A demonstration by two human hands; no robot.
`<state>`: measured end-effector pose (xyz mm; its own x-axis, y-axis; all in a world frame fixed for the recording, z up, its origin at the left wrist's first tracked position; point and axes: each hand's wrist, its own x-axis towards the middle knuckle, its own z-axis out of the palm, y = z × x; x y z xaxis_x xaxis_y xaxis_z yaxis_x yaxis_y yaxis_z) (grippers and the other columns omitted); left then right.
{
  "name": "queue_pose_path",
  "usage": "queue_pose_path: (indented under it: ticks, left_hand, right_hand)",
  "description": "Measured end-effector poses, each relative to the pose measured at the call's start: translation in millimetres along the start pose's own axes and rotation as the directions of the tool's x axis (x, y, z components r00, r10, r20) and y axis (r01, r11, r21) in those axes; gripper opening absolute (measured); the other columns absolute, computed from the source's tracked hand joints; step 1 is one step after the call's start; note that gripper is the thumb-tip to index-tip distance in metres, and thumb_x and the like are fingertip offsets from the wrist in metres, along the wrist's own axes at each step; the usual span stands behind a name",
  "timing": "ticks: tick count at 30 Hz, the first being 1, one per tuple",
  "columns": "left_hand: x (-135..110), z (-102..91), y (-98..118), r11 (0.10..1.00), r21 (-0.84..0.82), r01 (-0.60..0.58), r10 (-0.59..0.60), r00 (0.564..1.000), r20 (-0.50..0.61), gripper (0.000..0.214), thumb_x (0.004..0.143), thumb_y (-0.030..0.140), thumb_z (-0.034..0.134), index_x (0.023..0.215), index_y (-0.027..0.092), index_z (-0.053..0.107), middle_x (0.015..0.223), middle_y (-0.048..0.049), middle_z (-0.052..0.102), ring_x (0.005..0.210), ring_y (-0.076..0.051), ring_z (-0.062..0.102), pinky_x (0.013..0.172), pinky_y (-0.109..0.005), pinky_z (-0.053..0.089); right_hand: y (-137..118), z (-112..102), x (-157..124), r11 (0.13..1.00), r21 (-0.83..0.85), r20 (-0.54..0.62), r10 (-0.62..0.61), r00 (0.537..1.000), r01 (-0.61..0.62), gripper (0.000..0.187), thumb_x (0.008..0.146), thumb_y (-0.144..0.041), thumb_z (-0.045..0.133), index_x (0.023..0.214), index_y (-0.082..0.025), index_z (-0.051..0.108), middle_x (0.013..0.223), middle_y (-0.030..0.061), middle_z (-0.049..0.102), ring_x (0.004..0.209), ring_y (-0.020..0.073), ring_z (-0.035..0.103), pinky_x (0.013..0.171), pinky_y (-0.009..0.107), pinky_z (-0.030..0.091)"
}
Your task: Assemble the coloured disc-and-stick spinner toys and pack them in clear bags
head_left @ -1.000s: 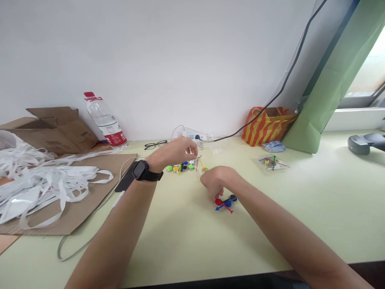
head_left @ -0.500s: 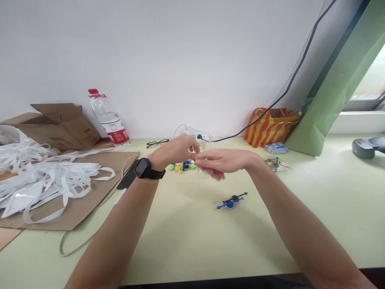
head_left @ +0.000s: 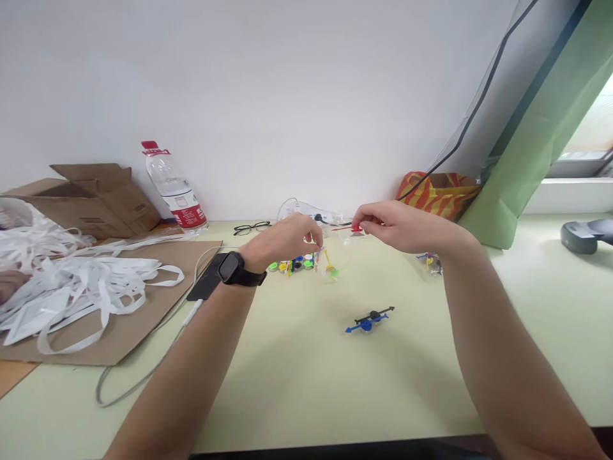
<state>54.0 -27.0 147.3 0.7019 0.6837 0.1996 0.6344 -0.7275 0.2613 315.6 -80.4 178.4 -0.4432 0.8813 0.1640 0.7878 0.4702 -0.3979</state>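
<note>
My right hand (head_left: 400, 223) is raised over the back of the table, thumb and fingers pinched on a red arrow spinner (head_left: 355, 228). My left hand (head_left: 287, 241), with a black watch on its wrist, has its fingers closed; what they hold is hidden. Just beneath its fingertips is a yellow arrow with a green disc (head_left: 331, 271), seemingly in or by clear plastic. Several small coloured discs and arrows (head_left: 297, 263) lie in a group below my left hand. Nearer to me, a blue arrow spinner (head_left: 366, 326) and a black arrow spinner (head_left: 374, 315) lie side by side.
At left are white straps (head_left: 100, 287) on a cardboard sheet (head_left: 191, 252), an open box (head_left: 105, 204), a bottle (head_left: 182, 198), a phone (head_left: 208, 281) and a cable. Another person's hand (head_left: 10, 284) touches the straps. Bagged pieces (head_left: 431, 262) lie right, near a striped bag (head_left: 426, 195).
My right hand has moved right and slightly up, away from my left hand, carrying the red arrow spinner. The yellow arrow has come into view. Another person's hand has appeared at the left edge.
</note>
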Motion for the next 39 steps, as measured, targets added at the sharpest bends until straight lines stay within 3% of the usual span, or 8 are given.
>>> queue_pose_path:
  ticks: [6,16,25,30,34,39]
  left_hand:
    - [1,-0.3,5,1.0,-0.003,-0.027,0.027,0.999,-0.018,0.016,0.083,0.028,0.064,0.083,0.022,0.079,0.091,-0.006,0.076,0.086,-0.022,0.067,0.069,-0.029,0.047]
    - [0,-2.4,12,0.999,0.042,-0.031,0.033,0.999,-0.041,0.016,0.083,0.024,0.061,0.083,0.023,0.078,0.09,-0.0031,0.076,0.084,-0.02,0.067,0.069,-0.028,0.045]
    - [0,-3.3,14,0.996,0.083,-0.034,0.039,0.998,-0.059,0.017,0.083,0.021,0.061,0.084,0.023,0.078,0.091,-0.0028,0.076,0.084,-0.02,0.067,0.071,-0.028,0.046]
    - [0,-3.3,15,0.997,0.076,-0.032,0.036,0.998,-0.056,0.017,0.082,0.021,0.061,0.083,0.023,0.078,0.09,-0.0024,0.076,0.082,-0.019,0.066,0.071,-0.028,0.045]
    - [-1,-3.8,16,0.997,0.077,-0.026,0.03,0.998,-0.054,0.018,0.081,0.02,0.06,0.083,0.024,0.078,0.09,-0.0017,0.076,0.081,-0.018,0.066,0.069,-0.028,0.045]
    - [0,-4.2,18,0.996,0.086,-0.026,0.03,0.998,-0.054,0.019,0.082,0.02,0.06,0.082,0.024,0.078,0.089,-0.0016,0.076,0.079,-0.018,0.065,0.07,-0.029,0.045]
  right_hand:
    - [-5,9,8,0.997,-0.024,-0.172,-0.083,0.982,0.08,0.017,0.089,-0.023,0.052,0.087,-0.02,0.069,0.082,0.0056,0.067,0.068,0.0173,0.053,0.062,0.032,0.037]
    - [-5,29,20,0.994,-0.066,-0.188,-0.103,0.977,0.092,0.015,0.082,-0.009,0.052,0.074,-0.019,0.059,0.074,0.0029,0.059,0.061,0.0137,0.044,0.057,0.028,0.028]
    - [-3,27,23,0.983,-0.097,-0.331,-0.182,0.926,0.159,0.023,0.091,-0.011,0.042,0.102,-0.019,0.061,0.084,0.0053,0.062,0.068,0.0163,0.048,0.059,0.027,0.029]
    - [-2,27,23,0.984,-0.115,-0.286,-0.162,0.945,0.134,0.021,0.091,-0.012,0.042,0.098,-0.019,0.06,0.083,0.0047,0.061,0.068,0.0167,0.047,0.06,0.027,0.03]
    - [0,28,24,0.976,-0.177,-0.2,-0.162,0.966,0.127,0.021,0.089,-0.01,0.045,0.087,-0.019,0.064,0.093,0.0077,0.064,0.076,0.0185,0.052,0.065,0.029,0.034]
    - [0,31,27,0.972,-0.189,-0.09,-0.161,0.983,0.142,0.025,0.089,-0.008,0.044,0.089,-0.019,0.067,0.097,0.0076,0.066,0.08,0.0182,0.056,0.071,0.029,0.036]
